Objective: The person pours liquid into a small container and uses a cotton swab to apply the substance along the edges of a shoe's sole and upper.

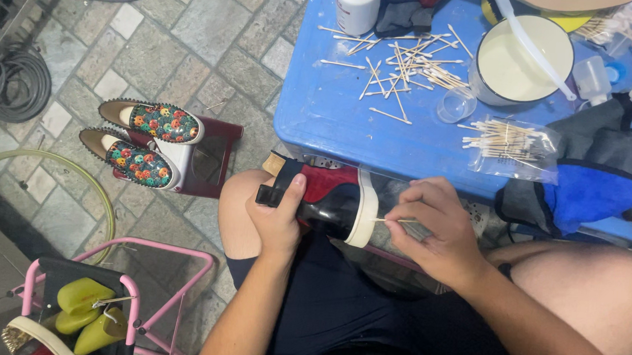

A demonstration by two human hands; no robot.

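A black and red shoe (329,200) with a white sole edge rests on my lap, lying on its side. My left hand (278,223) grips its black heel end. My right hand (433,228) pinches a thin cotton swab (390,220) whose tip touches the white sole rim. Above the shoe stands a blue table (334,120) scattered with many loose swabs (403,66). A white bowl of pale liquid (517,62) with a white stick in it sits on the table, beside a small clear cup (455,105).
A clear bag of swabs (508,145) and dark blue and grey cloths (594,180) lie at the table's right. A white bottle (356,4) stands at the back. Two colourful patterned shoes (146,141) sit on a maroon stool. A pink rack (126,290) with yellow-green shoe trees stands lower left.
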